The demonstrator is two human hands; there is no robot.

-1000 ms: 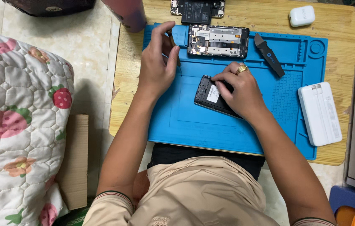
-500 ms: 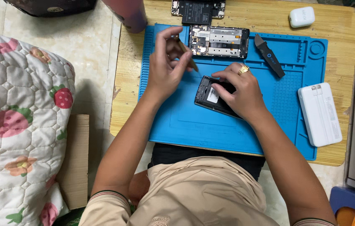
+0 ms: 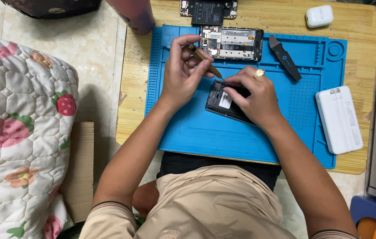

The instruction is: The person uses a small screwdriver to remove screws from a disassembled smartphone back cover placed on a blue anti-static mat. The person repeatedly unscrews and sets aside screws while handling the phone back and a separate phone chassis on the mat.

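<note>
The phone's rear shell (image 3: 225,102) lay opened under the right hand (image 3: 253,98); at its ten o'clock the left hand (image 3: 183,73) pinched a slim tool (image 3: 205,61); reassembly remained undone

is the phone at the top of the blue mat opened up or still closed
Opened up. The phone at the top of the blue mat has no back cover; its circuit board and metal shielding lie bare, facing up.

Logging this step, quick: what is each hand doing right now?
Left hand: closed on a thin tool.
Right hand: fingers pressing down on the black phone part on the blue mat.
</note>
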